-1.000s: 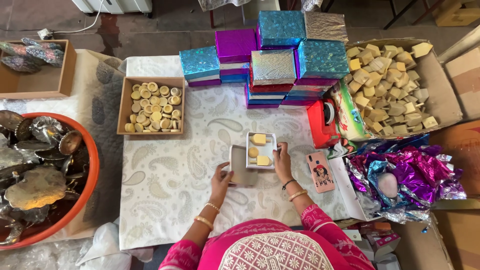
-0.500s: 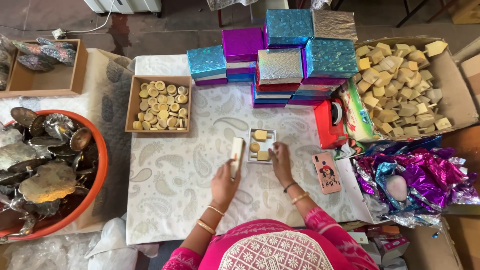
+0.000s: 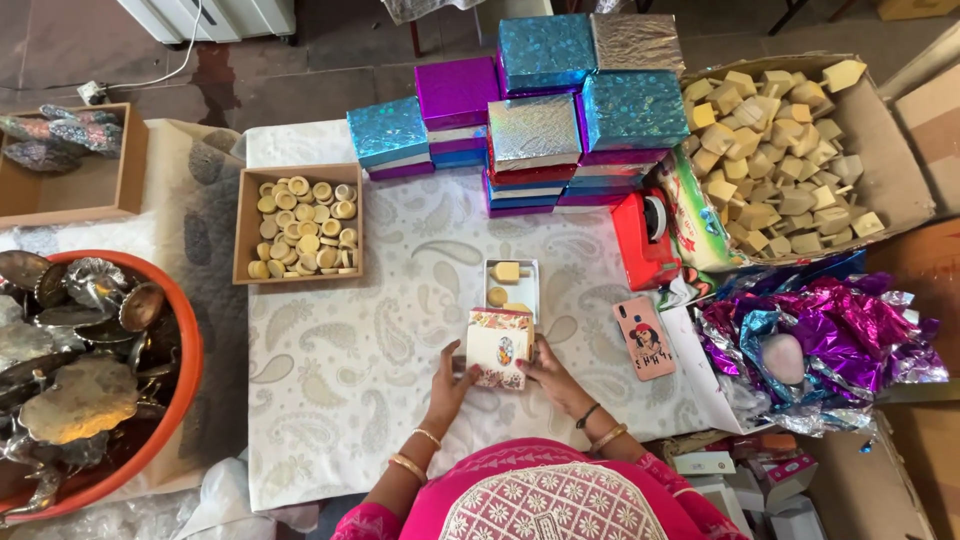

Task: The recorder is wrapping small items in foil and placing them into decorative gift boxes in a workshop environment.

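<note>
On the patterned white cloth in front of me lies a small white open box [image 3: 520, 283] with a few yellow pieces inside. A printed card lid [image 3: 497, 348] covers its near end. My left hand [image 3: 447, 383] grips the lid's left side. My right hand [image 3: 543, 365] holds its right edge. The far half of the box still shows one square and one round yellow piece.
A cardboard tray of round yellow pieces [image 3: 300, 222] sits at the left. Stacked shiny gift boxes [image 3: 535, 125] stand behind. A carton of yellow blocks [image 3: 775, 150], a red tape dispenser [image 3: 645, 238], a phone [image 3: 647, 337], crumpled foil wrap [image 3: 830, 335] and an orange tub of metal leaves [image 3: 90, 370] surround the cloth.
The lid was held upright at the box's left side. Both hands have since brought it flat over the near end of the box.
</note>
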